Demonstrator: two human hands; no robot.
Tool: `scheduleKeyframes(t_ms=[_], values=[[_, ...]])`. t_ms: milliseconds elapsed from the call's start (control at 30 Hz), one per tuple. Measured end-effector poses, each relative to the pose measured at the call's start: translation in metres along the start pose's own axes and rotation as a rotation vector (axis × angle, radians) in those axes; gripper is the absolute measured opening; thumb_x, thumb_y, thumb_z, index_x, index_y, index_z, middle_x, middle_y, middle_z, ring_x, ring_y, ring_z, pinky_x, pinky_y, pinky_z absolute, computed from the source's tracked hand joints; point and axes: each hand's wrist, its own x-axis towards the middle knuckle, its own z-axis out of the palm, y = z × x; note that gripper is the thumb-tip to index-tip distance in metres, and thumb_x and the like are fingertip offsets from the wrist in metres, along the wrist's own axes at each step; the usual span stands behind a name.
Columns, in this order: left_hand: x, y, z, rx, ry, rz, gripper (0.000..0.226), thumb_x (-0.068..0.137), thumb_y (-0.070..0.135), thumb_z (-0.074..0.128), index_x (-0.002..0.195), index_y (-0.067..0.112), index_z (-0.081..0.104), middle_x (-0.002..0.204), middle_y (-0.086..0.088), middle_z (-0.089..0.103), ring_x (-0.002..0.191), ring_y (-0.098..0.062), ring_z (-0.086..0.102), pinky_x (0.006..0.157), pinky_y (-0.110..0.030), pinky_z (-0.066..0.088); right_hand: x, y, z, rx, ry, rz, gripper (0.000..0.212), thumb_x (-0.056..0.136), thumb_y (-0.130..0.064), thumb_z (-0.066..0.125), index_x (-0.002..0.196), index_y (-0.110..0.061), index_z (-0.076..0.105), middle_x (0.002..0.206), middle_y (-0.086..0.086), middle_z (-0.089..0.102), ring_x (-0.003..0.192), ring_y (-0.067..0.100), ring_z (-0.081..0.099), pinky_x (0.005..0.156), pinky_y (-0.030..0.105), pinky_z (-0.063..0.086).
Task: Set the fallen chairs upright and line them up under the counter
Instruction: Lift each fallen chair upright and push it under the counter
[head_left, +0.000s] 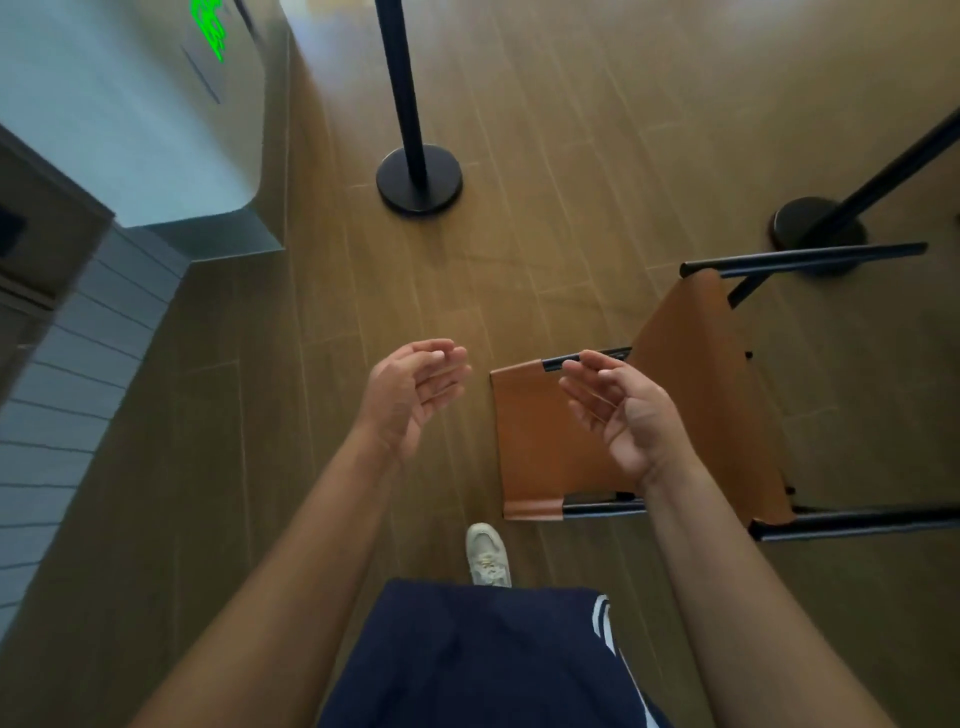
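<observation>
While looking straight down from head height, noted tan leather chair with black tubular metal frame (535, 441) lying on its side on brown wood-plank floor (311, 312), right of centre, legs running off toward right edge. Not upright; well apart from pale rounded counter block with green glowing mark (130, 114) at upper left.

Left hand (415, 395) up over bare floor, palm turned inward, fingers loosely curled, holding nothing. Right hand (618, 410) up likewise, palm facing left hand, fingers relaxed and part-bent, empty. Overlaps chair back in view, fingertips near black top rail; contact not determinable.

Black metal barrier post on round base (420, 179) at top centre. Second black barrier post (818, 223) at upper right, just beyond chair legs.

Pale lace-up shoe (487, 553) on floor just left of chair. Navy shorts with white stripe (467, 660) at bottom.
</observation>
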Motion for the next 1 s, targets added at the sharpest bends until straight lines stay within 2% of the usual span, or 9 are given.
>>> scheduleKeyframes(t_ms=[200, 367, 600, 733, 833, 1000], values=[[0.062, 0.013, 0.012, 0.079, -0.127, -0.117, 0.024, 0.095, 0.011, 0.044, 0.091, 0.008, 0.068, 0.097, -0.008, 0.074, 0.1, -0.025, 0.068, 0.088, -0.036, 0.051, 0.036, 0.001, 0.014, 0.084, 0.118, 0.003, 0.03, 0.098, -0.006, 0.039, 0.1, -0.014, 0.068, 0.095, 0.005, 0.077, 0.087, 0.017, 0.074, 0.073, 0.03, 0.052], [0.129, 0.025, 0.019, 0.197, -0.267, -0.191, 0.022, 0.096, 0.015, 0.045, 0.102, 0.007, 0.065, 0.105, -0.01, 0.073, 0.101, -0.024, 0.069, 0.089, -0.037, 0.051, 0.069, 0.01, 0.035, 0.204, 0.265, -0.045, 0.028, 0.099, -0.007, 0.041, 0.101, -0.013, 0.068, 0.097, 0.006, 0.077, 0.088, 0.018, 0.074, 0.078, 0.032, 0.054], [0.204, 0.024, 0.012, 0.352, -0.457, -0.301, 0.022, 0.094, 0.013, 0.049, 0.105, 0.004, 0.066, 0.106, -0.01, 0.073, 0.101, -0.024, 0.069, 0.092, -0.038, 0.051, 0.108, 0.055, 0.078, 0.339, 0.46, -0.106, 0.027, 0.096, -0.003, 0.044, 0.099, -0.014, 0.069, 0.097, 0.008, 0.076, 0.089, 0.018, 0.072, 0.079, 0.031, 0.054], [0.241, -0.007, 0.005, 0.375, -0.511, -0.389, 0.023, 0.095, 0.013, 0.05, 0.11, 0.003, 0.065, 0.107, -0.011, 0.073, 0.1, -0.023, 0.07, 0.089, -0.036, 0.052, 0.137, 0.092, 0.078, 0.363, 0.58, -0.142, 0.027, 0.095, -0.003, 0.046, 0.098, -0.014, 0.07, 0.096, 0.006, 0.077, 0.088, 0.016, 0.073, 0.074, 0.029, 0.053], [0.271, -0.044, -0.003, 0.394, -0.496, -0.464, 0.023, 0.096, 0.011, 0.049, 0.112, 0.002, 0.064, 0.106, -0.012, 0.073, 0.099, -0.023, 0.07, 0.086, -0.034, 0.053, 0.165, 0.119, 0.064, 0.435, 0.63, -0.154, 0.026, 0.094, -0.003, 0.047, 0.099, -0.014, 0.069, 0.096, 0.006, 0.077, 0.088, 0.017, 0.073, 0.072, 0.028, 0.054], [0.331, -0.115, -0.02, 0.45, -0.454, -0.5, 0.023, 0.095, 0.009, 0.052, 0.113, 0.0, 0.063, 0.105, -0.013, 0.073, 0.1, -0.024, 0.07, 0.09, -0.034, 0.054, 0.226, 0.176, 0.032, 0.516, 0.665, -0.137, 0.027, 0.093, -0.003, 0.044, 0.096, -0.013, 0.069, 0.094, 0.006, 0.077, 0.084, 0.016, 0.074, 0.07, 0.026, 0.055]])
